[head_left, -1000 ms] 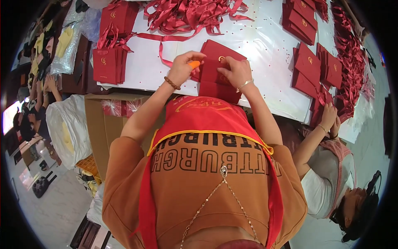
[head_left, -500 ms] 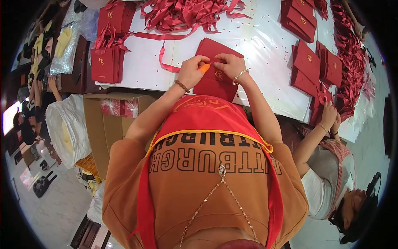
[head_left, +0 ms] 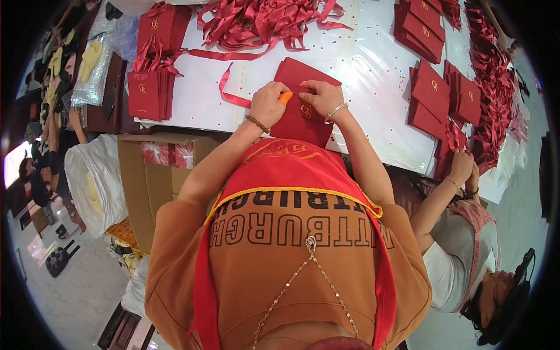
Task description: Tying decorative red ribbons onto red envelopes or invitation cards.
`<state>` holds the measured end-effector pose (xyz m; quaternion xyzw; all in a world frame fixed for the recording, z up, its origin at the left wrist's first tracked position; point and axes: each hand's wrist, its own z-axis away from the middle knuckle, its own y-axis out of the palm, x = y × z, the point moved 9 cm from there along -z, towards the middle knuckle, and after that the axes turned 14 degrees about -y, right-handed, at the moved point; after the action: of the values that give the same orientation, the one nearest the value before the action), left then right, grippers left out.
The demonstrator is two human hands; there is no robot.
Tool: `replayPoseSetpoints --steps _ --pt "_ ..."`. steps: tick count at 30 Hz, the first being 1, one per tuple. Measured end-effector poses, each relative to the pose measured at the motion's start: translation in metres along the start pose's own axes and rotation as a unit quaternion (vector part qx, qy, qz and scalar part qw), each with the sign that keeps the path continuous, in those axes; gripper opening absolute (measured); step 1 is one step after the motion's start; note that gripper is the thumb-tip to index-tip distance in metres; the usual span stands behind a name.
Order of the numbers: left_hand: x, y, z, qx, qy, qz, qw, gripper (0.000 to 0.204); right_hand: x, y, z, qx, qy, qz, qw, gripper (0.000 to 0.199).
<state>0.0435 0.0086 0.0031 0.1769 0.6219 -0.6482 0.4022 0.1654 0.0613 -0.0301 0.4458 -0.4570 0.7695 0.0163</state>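
Observation:
A flat red paper bag (head_left: 297, 128) with a gold emblem lies in front of me at the table's near edge, over another red piece (head_left: 300, 69). My left hand (head_left: 269, 106) is closed at the bag's left side, an orange finger cover (head_left: 285, 97) on one digit. A red ribbon (head_left: 233, 98) runs from the left into this hand. My right hand (head_left: 324, 98) pinches at the upper middle of the bag, its fingertips close to the orange cover. Whatever lies between those right fingertips is too small to make out.
Loose red ribbons (head_left: 251, 23) are heaped at the back. Stacked red bags stand at the left (head_left: 149, 96) and right (head_left: 429, 93). A co-worker's hands (head_left: 464, 169) handle red ribbon at the right. An open cardboard box (head_left: 149, 192) is below the table's left edge.
Both hands stay at the bag, the right one slightly lower and further left. The bag's lower edge has tilted a little, and the ribbon's loose end at the left has shifted.

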Motion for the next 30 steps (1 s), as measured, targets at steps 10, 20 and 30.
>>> replayPoseSetpoints --steps 10,20,30 --pt "-0.011 -0.001 0.005 -0.036 0.055 -0.013 0.998 0.005 0.005 0.0 0.003 -0.022 -0.033 0.001 0.999 0.03" --pt "-0.011 0.002 -0.004 0.003 0.02 -0.033 0.999 0.006 0.008 -0.003 0.003 -0.03 -0.026 0.006 0.999 0.025" --pt "-0.04 0.011 0.005 -0.033 0.114 -0.199 0.973 0.009 0.029 -0.009 0.007 -0.05 -0.067 0.044 0.996 0.02"
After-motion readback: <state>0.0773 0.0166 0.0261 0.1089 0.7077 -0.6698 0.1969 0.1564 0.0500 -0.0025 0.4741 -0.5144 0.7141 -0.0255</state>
